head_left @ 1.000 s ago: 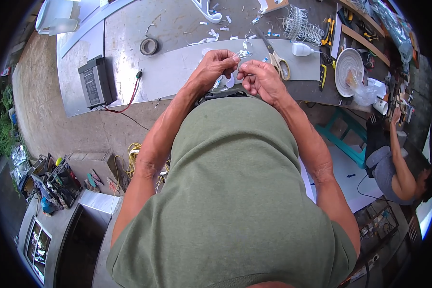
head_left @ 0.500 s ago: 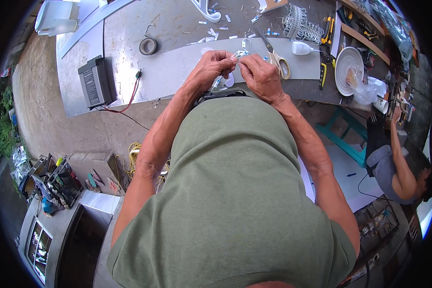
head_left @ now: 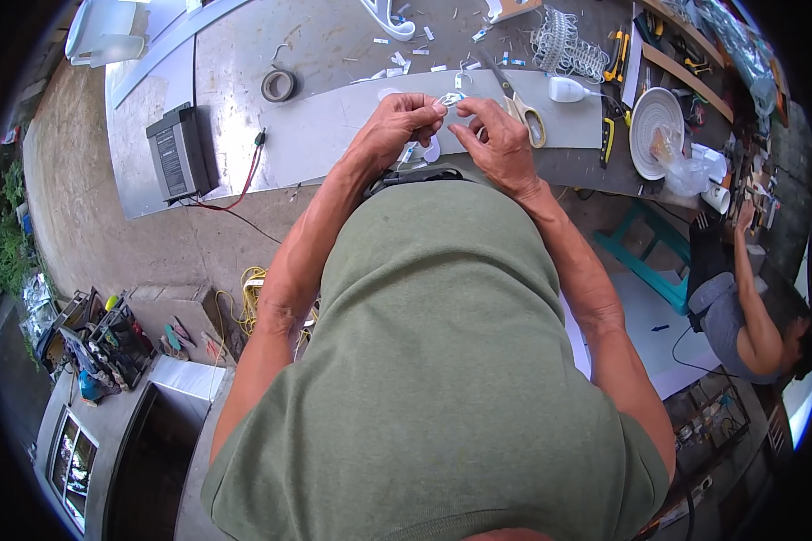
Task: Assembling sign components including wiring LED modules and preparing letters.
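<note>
My left hand (head_left: 404,122) pinches a short strand of small white-and-blue pieces on thin wire (head_left: 452,99) over the near edge of the table. They look like LED modules, but are too small to be sure. To the right of it, my right hand (head_left: 498,144) has its thumb and forefinger apart, with nothing visible between them. Scissors with cream handles (head_left: 534,128) lie just beyond my right hand. More loose white-and-blue pieces (head_left: 397,65) are scattered over the table beyond both hands.
A roll of dark tape (head_left: 279,86) and a dark box with red and black leads (head_left: 177,158) sit to the left. On the right are a coiled white strand (head_left: 568,47), a white corded object (head_left: 568,90), and a round ridged dish (head_left: 645,144). Another person (head_left: 749,329) works beyond a teal stool (head_left: 645,257).
My right hand has drawn slightly right and parted its thumb and forefinger, away from the strand. My left hand stays in place with its pinch.
</note>
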A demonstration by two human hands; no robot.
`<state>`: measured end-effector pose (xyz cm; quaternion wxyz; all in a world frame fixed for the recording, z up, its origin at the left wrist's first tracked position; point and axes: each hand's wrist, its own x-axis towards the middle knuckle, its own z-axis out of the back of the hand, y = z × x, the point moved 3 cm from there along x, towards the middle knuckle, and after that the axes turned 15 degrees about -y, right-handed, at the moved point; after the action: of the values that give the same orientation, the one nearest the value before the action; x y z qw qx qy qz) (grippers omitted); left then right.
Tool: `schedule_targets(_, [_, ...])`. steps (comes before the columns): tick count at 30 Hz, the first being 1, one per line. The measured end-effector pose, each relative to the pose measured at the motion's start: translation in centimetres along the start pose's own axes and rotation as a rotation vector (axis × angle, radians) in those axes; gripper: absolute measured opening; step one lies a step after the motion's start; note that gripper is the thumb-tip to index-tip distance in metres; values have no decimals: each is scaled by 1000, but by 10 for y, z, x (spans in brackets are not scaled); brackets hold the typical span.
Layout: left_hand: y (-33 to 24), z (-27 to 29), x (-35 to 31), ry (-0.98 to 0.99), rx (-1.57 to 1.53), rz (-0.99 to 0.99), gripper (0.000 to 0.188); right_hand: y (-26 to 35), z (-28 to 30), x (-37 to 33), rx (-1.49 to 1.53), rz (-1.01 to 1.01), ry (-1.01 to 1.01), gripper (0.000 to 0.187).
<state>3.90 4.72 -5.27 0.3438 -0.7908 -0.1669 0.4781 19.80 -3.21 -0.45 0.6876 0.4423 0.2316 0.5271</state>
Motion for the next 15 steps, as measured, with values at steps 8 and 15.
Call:
schedule_targets(8, [4, 0, 2, -1, -13, 42, 17, -5, -5, 0, -264, 568, -70, 20])
schedule_targets(15, [-6, -7, -4, -7, 145, -127, 20, -19, -10, -1, 93, -301, 97, 11])
